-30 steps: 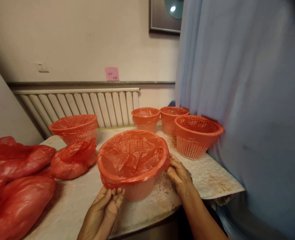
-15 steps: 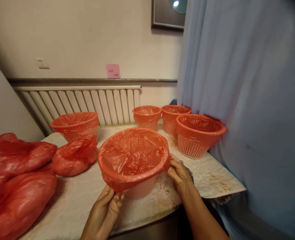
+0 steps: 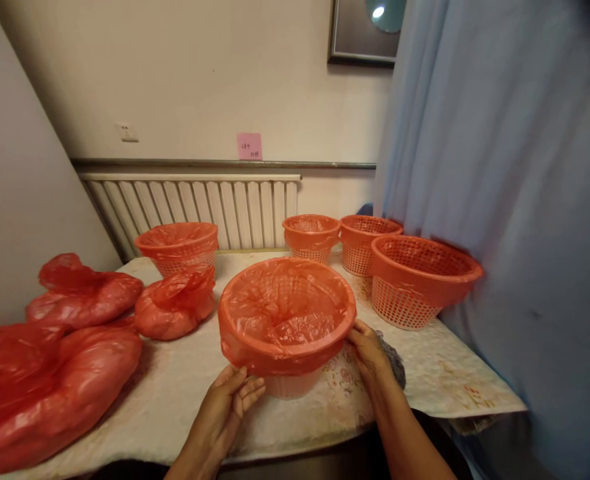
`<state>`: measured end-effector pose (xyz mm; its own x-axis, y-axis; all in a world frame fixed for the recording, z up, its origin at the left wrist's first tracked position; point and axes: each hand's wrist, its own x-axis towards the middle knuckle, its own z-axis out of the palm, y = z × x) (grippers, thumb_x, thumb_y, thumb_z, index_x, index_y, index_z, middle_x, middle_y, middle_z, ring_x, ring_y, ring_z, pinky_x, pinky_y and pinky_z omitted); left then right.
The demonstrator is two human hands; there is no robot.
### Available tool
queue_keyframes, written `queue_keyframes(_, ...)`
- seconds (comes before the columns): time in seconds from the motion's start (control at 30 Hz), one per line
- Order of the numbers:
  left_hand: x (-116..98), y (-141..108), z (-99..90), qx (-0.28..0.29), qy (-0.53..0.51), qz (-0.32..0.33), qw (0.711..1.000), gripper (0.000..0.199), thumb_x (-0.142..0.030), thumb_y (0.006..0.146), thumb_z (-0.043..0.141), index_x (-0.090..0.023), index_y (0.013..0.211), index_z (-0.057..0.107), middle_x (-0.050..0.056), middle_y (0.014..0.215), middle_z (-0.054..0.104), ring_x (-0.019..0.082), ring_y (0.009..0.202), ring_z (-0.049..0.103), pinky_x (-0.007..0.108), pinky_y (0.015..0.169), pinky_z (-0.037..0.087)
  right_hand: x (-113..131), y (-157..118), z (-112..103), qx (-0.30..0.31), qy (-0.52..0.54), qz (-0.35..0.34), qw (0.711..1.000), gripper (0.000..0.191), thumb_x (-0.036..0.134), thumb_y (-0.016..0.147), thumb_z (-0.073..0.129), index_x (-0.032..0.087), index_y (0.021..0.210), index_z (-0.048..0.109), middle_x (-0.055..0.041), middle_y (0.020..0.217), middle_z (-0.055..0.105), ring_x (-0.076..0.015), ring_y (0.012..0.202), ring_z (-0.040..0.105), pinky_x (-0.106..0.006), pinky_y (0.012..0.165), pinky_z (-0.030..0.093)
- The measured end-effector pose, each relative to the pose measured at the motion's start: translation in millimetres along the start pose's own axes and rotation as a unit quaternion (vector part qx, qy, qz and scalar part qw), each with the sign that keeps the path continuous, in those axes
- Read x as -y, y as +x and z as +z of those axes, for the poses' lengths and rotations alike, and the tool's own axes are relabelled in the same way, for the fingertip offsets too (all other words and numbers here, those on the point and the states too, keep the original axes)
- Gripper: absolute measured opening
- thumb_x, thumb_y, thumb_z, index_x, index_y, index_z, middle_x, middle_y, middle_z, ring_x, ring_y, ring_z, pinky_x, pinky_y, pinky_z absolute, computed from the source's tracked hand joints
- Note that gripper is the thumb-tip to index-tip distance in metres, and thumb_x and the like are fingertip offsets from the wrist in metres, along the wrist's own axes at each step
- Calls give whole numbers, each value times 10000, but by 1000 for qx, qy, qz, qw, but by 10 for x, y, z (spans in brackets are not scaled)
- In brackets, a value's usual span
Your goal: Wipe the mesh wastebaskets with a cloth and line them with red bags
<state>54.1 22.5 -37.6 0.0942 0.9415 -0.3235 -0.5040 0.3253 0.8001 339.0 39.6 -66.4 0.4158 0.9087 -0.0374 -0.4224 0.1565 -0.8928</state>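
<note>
A basket [image 3: 289,385] stands in front of me with a thin red plastic bag [image 3: 295,303] lining it. The bag is folded over the rim and hangs down outside, hiding the upper wall. At the front left, my left hand [image 3: 229,403] pinches the bag's hanging edge between thumb and fingers. My right hand [image 3: 369,350] grips the bag's edge at the basket's right side; its fingertips are partly hidden behind the bag. Inside, the lining sags in wrinkles toward the bottom.
Filled red bags [image 3: 89,387] lie at left, near a lined basket [image 3: 177,243]. More baskets [image 3: 425,267] stand at the back right beside a blue curtain [image 3: 535,200]. A fuzzy grey item [image 3: 393,363] lies by my right wrist. A flowered cloth [image 3: 185,393] covers the table.
The view has swung left, so everything sits further right. The lining hangs deeper inside the basket. My hands remain at the bag's edge on both sides.
</note>
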Motion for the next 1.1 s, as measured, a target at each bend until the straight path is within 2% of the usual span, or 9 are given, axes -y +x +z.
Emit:
queue_keyframes(0.13, -36, 13, -140, -104, 129, 128, 978, 183, -176, 849, 587, -144, 1026, 549, 57, 918, 644, 143, 681, 662, 284, 648, 564, 77, 48, -143, -142, -80, -69, 984, 256, 291, 614, 668, 228, 860, 640, 32, 723, 665, -139, 599, 621, -251, 577, 508)
queue_keyframes(0.27, -119, -79, -148, -173, 265, 335, 887, 479, -425, 818, 601, -192, 1222, 489, 122, 1262, 527, 277, 1079, 599, 459, 898, 523, 240, -112, -85, -262, -194, -245, 913, 267, 341, 755, 574, 204, 976, 635, -42, 919, 679, -187, 771, 658, -325, 718, 529)
queue_keyframes(0.33, -144, -138, -89, -164, 311, 430, 832, 537, -422, 835, 572, -200, 1307, 442, 140, 1365, 448, 312, 1221, 509, 509, 1000, 459, 301, -247, 16, -274, -242, -352, 862, 299, 323, 840, 502, 186, 1075, 626, -93, 1050, 668, -214, 922, 651, -380, 830, 517)
queue_keyframes(0.4, -147, -172, -14, -113, 347, 468, 805, 575, -387, 858, 550, -217, 1384, 390, 138, 1444, 398, 313, 1297, 451, 520, 1073, 395, 330, -366, 116, -210, -290, -441, 823, 339, 267, 887, 451, 193, 1185, 593, -118, 1169, 636, -229, 1058, 615, -431, 917, 492)
queue_keyframes(0.47, -131, -169, 49, -29, 375, 439, 816, 625, -365, 873, 539, -236, 1446, 326, 129, 1507, 363, 306, 1333, 430, 512, 1101, 370, 329, -436, 184, -102, -353, -494, 788, 372, 199, 903, 416, 227, 1236, 578, -107, 1270, 594, -230, 1183, 556, -475, 1006, 442)
queue_keyframes(0.53, -106, -141, 79, 31, 376, 387, 842, 668, -364, 880, 530, -243, 1483, 269, 126, 1533, 350, 298, 1344, 432, 497, 1095, 386, 308, -449, 203, -38, -393, -509, 765, 403, 159, 910, 389, 245, 1260, 571, -92, 1354, 543, -226, 1277, 489, -497, 1075, 383)
queue_keyframes(0.73, -52, -57, 0, -3, 330, 336, 882, 646, -385, 897, 496, -192, 1474, 279, 153, 1489, 424, 269, 1349, 440, 451, 1077, 415, 241, -361, 115, -79, -377, -453, 804, 434, 204, 924, 397, 230, 1345, 498, -98, 1349, 555, -213, 1250, 518, -450, 1060, 417)
queue_keyframes(0.93, -6, -12, -58, -14, 313, 317, 895, 611, -418, 886, 517, -171, 1422, 360, 160, 1456, 464, 276, 1320, 471, 466, 1083, 401, 227, -371, 106, -106, -376, -426, 816, 420, 220, 908, 396, 214, 1306, 532, -104, 1280, 603, -214, 1125, 599, -431, 994, 464)
queue_keyframes(1.1, -89, -24, -76, -70, 260, 292, 918, 577, -466, 892, 498, -171, 1379, 413, 171, 1435, 480, 285, 1287, 507, 475, 1093, 382, 230, -376, 100, -125, -369, -440, 809, 432, 221, 914, 391, 210, 1329, 509, -112, 1245, 618, -197, 996, 648, -422, 924, 512)
